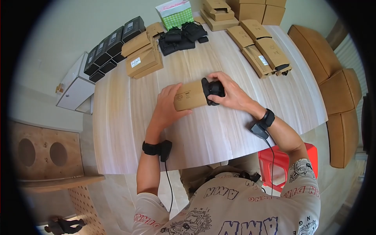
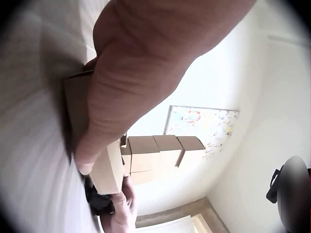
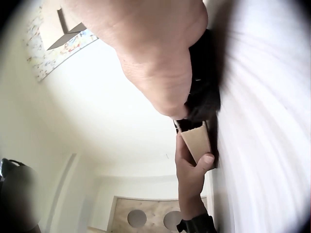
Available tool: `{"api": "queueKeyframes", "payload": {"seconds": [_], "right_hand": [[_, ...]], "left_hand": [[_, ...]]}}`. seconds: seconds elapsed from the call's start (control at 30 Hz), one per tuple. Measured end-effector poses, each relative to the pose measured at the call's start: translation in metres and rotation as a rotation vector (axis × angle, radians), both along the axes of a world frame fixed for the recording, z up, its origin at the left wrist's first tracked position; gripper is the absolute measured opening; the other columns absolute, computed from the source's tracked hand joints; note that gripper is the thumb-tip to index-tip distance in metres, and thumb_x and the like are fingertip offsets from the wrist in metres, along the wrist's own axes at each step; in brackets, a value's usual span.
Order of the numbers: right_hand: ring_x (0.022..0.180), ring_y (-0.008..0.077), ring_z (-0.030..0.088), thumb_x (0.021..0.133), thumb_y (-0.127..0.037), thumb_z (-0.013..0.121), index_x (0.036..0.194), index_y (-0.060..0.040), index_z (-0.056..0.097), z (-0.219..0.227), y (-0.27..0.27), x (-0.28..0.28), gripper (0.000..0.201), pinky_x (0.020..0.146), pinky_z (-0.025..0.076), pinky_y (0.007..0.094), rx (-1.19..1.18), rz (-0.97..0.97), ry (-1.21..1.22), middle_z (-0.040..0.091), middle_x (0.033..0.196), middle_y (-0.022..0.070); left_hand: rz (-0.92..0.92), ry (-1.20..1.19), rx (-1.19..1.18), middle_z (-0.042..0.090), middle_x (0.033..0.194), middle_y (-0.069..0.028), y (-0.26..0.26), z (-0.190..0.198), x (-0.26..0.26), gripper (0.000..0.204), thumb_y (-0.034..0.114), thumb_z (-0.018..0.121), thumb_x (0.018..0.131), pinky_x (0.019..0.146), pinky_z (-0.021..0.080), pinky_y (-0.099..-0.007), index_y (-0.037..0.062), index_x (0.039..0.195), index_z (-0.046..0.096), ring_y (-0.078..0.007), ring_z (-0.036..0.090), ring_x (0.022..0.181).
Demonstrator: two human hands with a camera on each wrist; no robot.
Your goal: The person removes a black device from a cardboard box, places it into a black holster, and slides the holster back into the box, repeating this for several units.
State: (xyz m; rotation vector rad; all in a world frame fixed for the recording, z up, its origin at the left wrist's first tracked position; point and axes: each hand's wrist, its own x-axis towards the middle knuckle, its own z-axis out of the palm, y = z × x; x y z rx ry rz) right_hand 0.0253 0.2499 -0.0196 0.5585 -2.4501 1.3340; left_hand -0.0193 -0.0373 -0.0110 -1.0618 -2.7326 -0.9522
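Observation:
A brown cardboard box [image 1: 192, 96] lies on the wooden table near its middle, printed side up. My left hand [image 1: 166, 107] grips its left end, thumb along the near side and fingers over the far side. At the box's right end is a black item [image 1: 215, 92], partly inside the opening. My right hand [image 1: 232, 94] pinches that item between thumb and fingers. In the left wrist view the box [image 2: 108, 170] shows below my left thumb; the right wrist view shows the black item [image 3: 204, 82] against the box's open end [image 3: 197, 141]. How deep the item sits is hidden.
Brown boxes [image 1: 144, 62] and black boxes [image 1: 113, 43] stand at the far left. Black pouches [image 1: 182, 39] lie beside a green checked bag [image 1: 175, 15]. More brown boxes [image 1: 270, 51] lie at the far right. A red stool [image 1: 309, 156] stands under the near right edge.

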Motion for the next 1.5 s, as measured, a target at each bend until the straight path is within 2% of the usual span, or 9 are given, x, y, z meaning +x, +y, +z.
{"api": "queueKeyframes", "payload": {"seconds": [0.27,0.4,0.57,0.73,0.87,0.97,1.2,1.27,1.5], "right_hand": [[0.101,0.0376,0.064,0.088,-0.017,0.077,0.108,-0.0026,0.062,-0.010,0.004,-0.004,0.029,0.090,0.052,0.0449,0.062,0.163,-0.063,0.066,0.107,0.0165],[0.112,0.0370,0.064,0.089,-0.020,0.076,0.108,-0.0027,0.067,-0.005,0.005,-0.002,0.027,0.098,0.052,0.0458,0.142,0.104,-0.101,0.069,0.111,0.0172],[0.130,0.0346,0.059,0.090,-0.032,0.080,0.137,-0.0042,0.060,0.008,0.020,-0.006,0.058,0.111,0.047,0.0424,-0.114,0.220,-0.341,0.062,0.137,0.0190],[0.139,0.0403,0.051,0.084,-0.035,0.087,0.144,-0.0054,0.058,0.014,0.046,0.010,0.073,0.116,0.044,0.0470,0.523,0.161,0.028,0.056,0.146,0.0198],[0.118,0.0385,0.063,0.085,-0.011,0.081,0.126,-0.0023,0.068,0.015,0.031,0.009,0.044,0.102,0.053,0.0439,0.378,0.047,0.012,0.065,0.120,0.0174],[0.114,0.0392,0.064,0.085,-0.010,0.081,0.123,-0.0005,0.068,0.017,0.023,0.007,0.041,0.101,0.053,0.0448,0.305,-0.031,-0.175,0.065,0.116,0.0184],[0.111,0.0382,0.067,0.085,-0.012,0.082,0.117,0.0022,0.069,0.004,0.009,0.012,0.037,0.097,0.054,0.0434,0.081,0.067,-0.075,0.067,0.119,0.0185],[0.114,0.0277,0.068,0.088,-0.009,0.083,0.123,0.0033,0.066,0.010,0.016,0.012,0.041,0.100,0.053,0.0380,-0.035,-0.045,-0.195,0.068,0.123,0.0184],[0.107,0.0328,0.070,0.089,-0.019,0.083,0.131,0.0007,0.065,0.001,0.009,0.008,0.049,0.095,0.055,0.0407,0.015,0.130,-0.382,0.071,0.118,0.0204]], "left_hand": [[-0.038,0.021,-0.024,0.057,0.147,-0.0149,0.003,-0.004,0.002,0.099,0.024,0.097,0.067,0.118,0.039,-0.0483,0.0082,0.153,0.051,-0.0371,0.051,0.139],[-0.078,0.045,-0.021,0.057,0.146,-0.0140,0.006,-0.004,0.001,0.099,0.025,0.097,0.067,0.115,0.039,-0.0479,0.0098,0.154,0.051,-0.0361,0.051,0.138],[-0.053,0.030,-0.020,0.057,0.146,-0.0143,0.006,-0.002,0.002,0.099,0.025,0.098,0.066,0.116,0.039,-0.0479,0.0094,0.153,0.052,-0.0366,0.052,0.138],[-0.034,0.033,-0.026,0.058,0.146,-0.0143,0.006,-0.002,0.001,0.099,0.026,0.098,0.066,0.118,0.038,-0.0480,0.0091,0.152,0.052,-0.0366,0.052,0.138],[-0.048,0.031,-0.038,0.058,0.147,-0.0143,0.004,-0.003,0.001,0.099,0.028,0.098,0.067,0.118,0.037,-0.0477,0.0096,0.152,0.052,-0.0367,0.052,0.138],[-0.070,0.034,-0.018,0.058,0.147,-0.0142,0.007,-0.004,0.001,0.098,0.029,0.098,0.067,0.118,0.038,-0.0477,0.0097,0.152,0.053,-0.0366,0.052,0.138],[-0.087,0.022,-0.001,0.058,0.146,-0.0131,0.011,-0.004,0.003,0.098,0.032,0.097,0.067,0.116,0.037,-0.0482,0.0102,0.152,0.053,-0.0350,0.051,0.138],[-0.079,0.033,-0.005,0.058,0.146,-0.0135,0.011,-0.004,0.003,0.097,0.031,0.097,0.067,0.117,0.037,-0.0482,0.0103,0.152,0.054,-0.0360,0.052,0.138],[-0.102,0.064,-0.006,0.059,0.146,-0.0144,0.017,-0.001,0.009,0.096,0.031,0.097,0.067,0.118,0.039,-0.0485,0.0095,0.151,0.055,-0.0364,0.051,0.138]]}}
